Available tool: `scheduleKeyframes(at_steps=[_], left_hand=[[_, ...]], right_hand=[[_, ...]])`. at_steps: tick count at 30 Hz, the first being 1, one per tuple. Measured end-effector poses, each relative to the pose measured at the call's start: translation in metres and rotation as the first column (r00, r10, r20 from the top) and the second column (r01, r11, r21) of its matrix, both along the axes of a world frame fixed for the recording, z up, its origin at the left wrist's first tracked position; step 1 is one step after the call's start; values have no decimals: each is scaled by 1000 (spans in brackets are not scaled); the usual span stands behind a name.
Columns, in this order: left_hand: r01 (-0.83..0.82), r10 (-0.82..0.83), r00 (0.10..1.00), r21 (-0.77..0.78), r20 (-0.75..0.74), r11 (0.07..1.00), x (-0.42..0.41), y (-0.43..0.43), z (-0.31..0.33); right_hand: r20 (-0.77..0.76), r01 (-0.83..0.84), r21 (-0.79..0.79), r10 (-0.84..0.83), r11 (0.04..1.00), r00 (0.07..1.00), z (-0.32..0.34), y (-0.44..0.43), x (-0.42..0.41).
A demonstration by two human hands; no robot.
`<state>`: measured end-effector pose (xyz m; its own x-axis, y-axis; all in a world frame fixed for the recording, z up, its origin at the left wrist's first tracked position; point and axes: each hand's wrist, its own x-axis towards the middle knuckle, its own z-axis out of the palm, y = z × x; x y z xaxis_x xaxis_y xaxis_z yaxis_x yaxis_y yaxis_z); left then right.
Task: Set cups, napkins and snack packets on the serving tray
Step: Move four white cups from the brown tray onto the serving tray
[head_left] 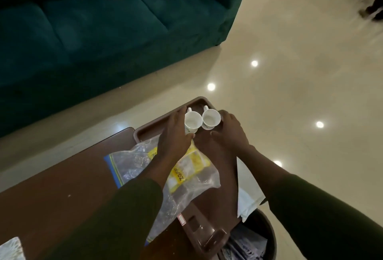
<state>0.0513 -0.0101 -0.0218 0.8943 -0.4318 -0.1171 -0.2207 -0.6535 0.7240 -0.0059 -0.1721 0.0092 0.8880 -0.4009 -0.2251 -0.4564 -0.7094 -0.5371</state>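
Two white cups stand side by side at the far end of the brown serving tray point(145, 130). My left hand point(175, 133) wraps around the left cup point(193, 121) from its left side. My right hand point(229, 130) lies against the right cup point(211, 119), fingers curved around its right side. A yellow snack packet point(191, 166) lies in the tray under a clear zip bag point(132, 162), partly hidden by my left forearm. A white napkin point(247, 193) hangs over the tray's right rim.
The tray rests on a dark brown table point(62, 187) and overhangs its right edge. A round brown bin point(261, 237) with paper in it stands below the tray. A teal sofa point(103, 31) lies beyond, and shiny beige floor point(290, 93) spreads to the right.
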Motion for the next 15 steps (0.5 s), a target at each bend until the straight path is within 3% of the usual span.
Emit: scheduleKeyframes(at_steps=[5,9,15], left_hand=[[85,-71,993,155,-93,984,12,-29,-18],[45,-32,995,136,-98,990,16,-38,-25],[126,-141,988,187,70,974,-2,-44,-25]], right_hand=[[6,-52,-6,52,999,999,-18,-8,21],[19,-61,-42,62,997,998,-27,-6,22],[22,8,-31,-7,999,1000,-32,-4,-9]])
